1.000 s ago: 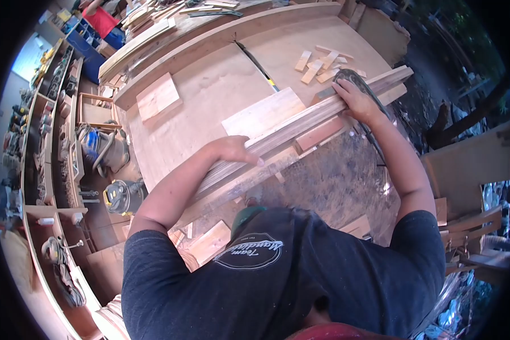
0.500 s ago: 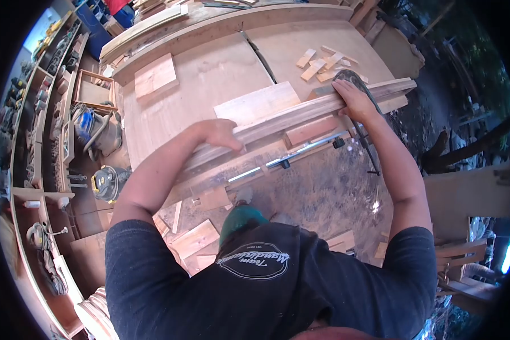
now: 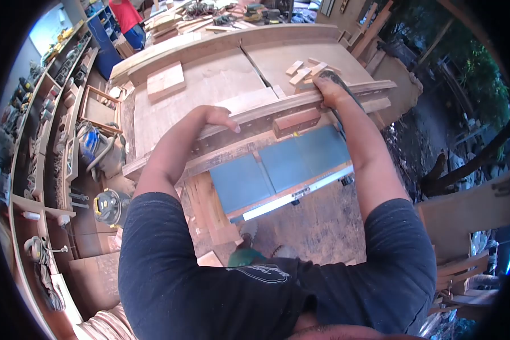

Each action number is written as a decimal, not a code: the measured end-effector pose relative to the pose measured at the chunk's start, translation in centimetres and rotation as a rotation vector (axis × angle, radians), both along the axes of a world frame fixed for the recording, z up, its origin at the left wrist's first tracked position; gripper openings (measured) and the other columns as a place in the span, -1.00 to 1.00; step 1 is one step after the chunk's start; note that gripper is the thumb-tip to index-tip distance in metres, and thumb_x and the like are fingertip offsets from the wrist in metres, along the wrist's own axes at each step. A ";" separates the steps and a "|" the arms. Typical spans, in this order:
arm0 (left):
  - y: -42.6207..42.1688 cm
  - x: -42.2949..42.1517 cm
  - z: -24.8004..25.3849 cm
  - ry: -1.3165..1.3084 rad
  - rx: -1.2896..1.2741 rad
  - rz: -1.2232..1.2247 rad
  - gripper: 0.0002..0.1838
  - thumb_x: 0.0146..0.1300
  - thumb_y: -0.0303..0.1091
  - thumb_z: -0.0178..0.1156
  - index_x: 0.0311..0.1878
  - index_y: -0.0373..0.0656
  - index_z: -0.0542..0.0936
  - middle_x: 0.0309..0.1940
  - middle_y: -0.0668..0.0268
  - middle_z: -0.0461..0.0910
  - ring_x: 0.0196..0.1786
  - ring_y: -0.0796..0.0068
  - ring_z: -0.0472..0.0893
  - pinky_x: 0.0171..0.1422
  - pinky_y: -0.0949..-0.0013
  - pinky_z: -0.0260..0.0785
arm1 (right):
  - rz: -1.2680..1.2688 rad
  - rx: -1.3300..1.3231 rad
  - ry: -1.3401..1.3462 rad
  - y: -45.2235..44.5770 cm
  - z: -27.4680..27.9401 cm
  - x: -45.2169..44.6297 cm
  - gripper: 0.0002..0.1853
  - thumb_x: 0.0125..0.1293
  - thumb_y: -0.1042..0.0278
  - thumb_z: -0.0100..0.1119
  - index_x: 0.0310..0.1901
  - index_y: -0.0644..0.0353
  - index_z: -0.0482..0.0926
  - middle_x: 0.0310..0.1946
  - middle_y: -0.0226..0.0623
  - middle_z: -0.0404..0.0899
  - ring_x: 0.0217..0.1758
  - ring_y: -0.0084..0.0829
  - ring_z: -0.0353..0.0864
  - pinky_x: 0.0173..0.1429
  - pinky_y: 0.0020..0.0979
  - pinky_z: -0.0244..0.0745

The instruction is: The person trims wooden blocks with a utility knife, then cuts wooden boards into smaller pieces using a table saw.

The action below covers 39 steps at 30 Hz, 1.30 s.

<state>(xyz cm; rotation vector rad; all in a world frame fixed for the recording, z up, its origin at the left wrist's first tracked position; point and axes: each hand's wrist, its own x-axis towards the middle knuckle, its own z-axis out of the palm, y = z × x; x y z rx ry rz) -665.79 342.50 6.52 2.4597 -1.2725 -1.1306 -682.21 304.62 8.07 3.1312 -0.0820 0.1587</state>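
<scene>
A wide plywood table-saw sled (image 3: pixel 209 76) lies ahead of me, with a dark blade slot (image 3: pixel 255 65) running through it. My left hand (image 3: pixel 220 118) is closed over the near wooden fence (image 3: pixel 255 123), thumb on my side, fingers partly hidden behind it. Against the fence's far side rests a pale board (image 3: pixel 246 103), with a short piece (image 3: pixel 279 91) at its right end. Farther right, my right hand (image 3: pixel 331 92) wraps over the same fence, beside a dark clamp-like tool (image 3: pixel 348 89) partly covered by it. A reddish wood block (image 3: pixel 296 122) sits on the fence's near face.
The blue-grey saw table (image 3: pixel 300 161) shows between me and the sled, with a metal rail (image 3: pixel 294 195) along its edge. Small offcuts (image 3: pixel 309 71) and a square block (image 3: pixel 166 80) lie on the sled. A shop vacuum (image 3: pixel 109 208) stands left. A person in red (image 3: pixel 126 17) is far left.
Both hands and the sled have moved forward, away from me, uncovering the blue-grey saw table. A short piece now shows separated at the pale board's right end.
</scene>
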 end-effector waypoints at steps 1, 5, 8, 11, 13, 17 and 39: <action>0.3 -0.3 -0.1 0.093 -0.019 -0.006 0.05 -0.14 0.29 0.35 0.28 -0.42 0.48 0.24 -0.13 0.50 0.24 0.01 0.53 0.35 0.18 0.32 | -0.001 0.001 -0.014 0.2 0.1 -0.3 0.00 -0.35 0.59 0.61 0.30 0.20 0.36 0.31 -0.08 0.40 0.43 -0.07 0.29 0.49 -0.25 0.26; 0.4 -1.8 0.5 0.147 -0.092 0.028 0.04 -0.15 0.29 0.37 0.29 -0.37 0.48 0.27 -0.10 0.48 0.26 0.04 0.51 0.37 0.16 0.29 | 0.031 -0.034 0.011 -1.3 0.2 0.2 0.01 -0.38 0.56 0.62 0.29 0.18 0.38 0.28 -0.07 0.42 0.40 -0.07 0.32 0.48 -0.26 0.27; 0.7 -2.3 0.2 0.139 -0.072 0.032 0.01 -0.10 0.25 0.36 0.32 -0.34 0.46 0.26 -0.09 0.49 0.27 0.05 0.51 0.37 0.16 0.30 | 0.089 0.024 0.034 -1.3 0.4 -0.1 -0.01 -0.39 0.55 0.63 0.26 0.18 0.40 0.25 -0.08 0.43 0.38 -0.06 0.33 0.46 -0.25 0.29; 0.3 -4.3 3.2 0.171 -0.019 -0.019 0.06 -0.09 0.28 0.34 0.36 -0.35 0.39 0.27 -0.12 0.47 0.28 -0.01 0.50 0.38 0.14 0.30 | 0.074 0.047 0.109 -1.7 2.3 -1.7 -0.08 -0.31 0.52 0.60 0.24 0.16 0.39 0.28 -0.09 0.41 0.43 -0.09 0.29 0.48 -0.24 0.26; -0.1 -4.3 3.8 0.031 -0.006 0.004 0.16 -0.14 0.33 0.34 0.39 -0.43 0.33 0.31 -0.17 0.42 0.34 -0.05 0.45 0.42 0.14 0.27 | 0.074 0.032 0.106 -2.6 3.0 -0.9 -0.07 -0.30 0.53 0.59 0.25 0.15 0.37 0.30 -0.10 0.39 0.45 -0.09 0.27 0.49 -0.22 0.25; -0.8 -3.9 4.1 0.098 0.018 0.011 0.24 -0.15 0.35 0.33 0.42 -0.51 0.23 0.37 -0.25 0.32 0.41 -0.06 0.37 0.47 0.19 0.23 | 0.111 0.024 0.122 -3.5 3.1 0.8 -0.06 -0.27 0.54 0.57 0.28 0.17 0.35 0.34 -0.12 0.36 0.47 -0.07 0.25 0.51 -0.21 0.24; -1.2 -4.9 3.8 0.128 0.033 0.031 0.24 -0.17 0.41 0.32 0.36 -0.54 0.30 0.28 -0.29 0.40 0.35 -0.08 0.43 0.45 0.20 0.26 | -0.176 0.011 0.460 8.9 2.2 10.5 -0.68 0.20 0.50 0.08 -0.04 0.25 0.69 0.00 -0.01 0.66 0.09 -0.08 0.67 0.14 -0.19 0.58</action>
